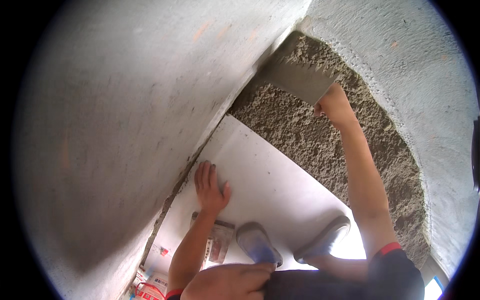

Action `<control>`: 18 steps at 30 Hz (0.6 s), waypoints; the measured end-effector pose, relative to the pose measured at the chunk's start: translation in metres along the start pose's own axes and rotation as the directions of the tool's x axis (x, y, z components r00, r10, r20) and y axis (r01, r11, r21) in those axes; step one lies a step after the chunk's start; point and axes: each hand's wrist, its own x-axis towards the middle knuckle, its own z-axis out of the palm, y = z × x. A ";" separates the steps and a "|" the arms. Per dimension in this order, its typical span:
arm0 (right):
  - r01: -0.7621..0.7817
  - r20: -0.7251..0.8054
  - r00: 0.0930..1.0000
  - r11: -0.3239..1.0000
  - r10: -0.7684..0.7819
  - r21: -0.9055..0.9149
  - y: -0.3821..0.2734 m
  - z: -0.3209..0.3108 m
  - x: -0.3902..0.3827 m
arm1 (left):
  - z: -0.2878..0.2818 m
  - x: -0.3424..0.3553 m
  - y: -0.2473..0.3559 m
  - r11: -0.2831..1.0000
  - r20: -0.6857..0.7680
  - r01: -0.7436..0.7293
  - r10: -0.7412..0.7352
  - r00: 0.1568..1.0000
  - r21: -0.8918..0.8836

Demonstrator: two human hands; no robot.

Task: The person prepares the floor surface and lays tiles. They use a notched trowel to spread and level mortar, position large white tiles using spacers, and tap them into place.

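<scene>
My right hand (332, 105) grips a wide flat grey trowel (300, 82), its blade lying on rough grey-brown mortar (295, 130) that fills the strip between the two walls and the large white tile (265, 175). My left hand (209, 187) rests open on the tile, fingers spread toward its left edge. Below that hand, partly behind my forearm, a metal-bladed tool (222, 240) lies on the tile.
A smooth grey wall (100, 125) rises on the left and a rough plastered wall (410, 75) on the right, meeting at the top. My shoes (255, 242) stand on the tile. A printed bag with a red strip (152, 290) is at the lower left.
</scene>
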 end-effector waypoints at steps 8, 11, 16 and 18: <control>0.167 -0.413 0.911 0.928 -0.015 0.334 0.015 0.024 -0.021 | 0.002 0.011 0.006 1.000 -0.003 0.000 -0.001 1.000 -0.008; 0.061 -0.521 0.851 0.970 0.073 0.234 -0.015 0.025 -0.053 | 0.002 0.006 0.001 1.000 -0.012 0.009 -0.009 1.000 -0.014; 0.241 -0.647 0.744 0.970 -0.167 0.026 -0.026 0.042 -0.118 | 0.004 0.000 -0.002 1.000 -0.024 -0.003 0.003 1.000 0.008; 0.125 -0.687 0.716 0.991 -0.122 -0.046 -0.002 0.084 -0.098 | 0.005 0.008 0.000 1.000 -0.021 -0.004 0.004 1.000 -0.011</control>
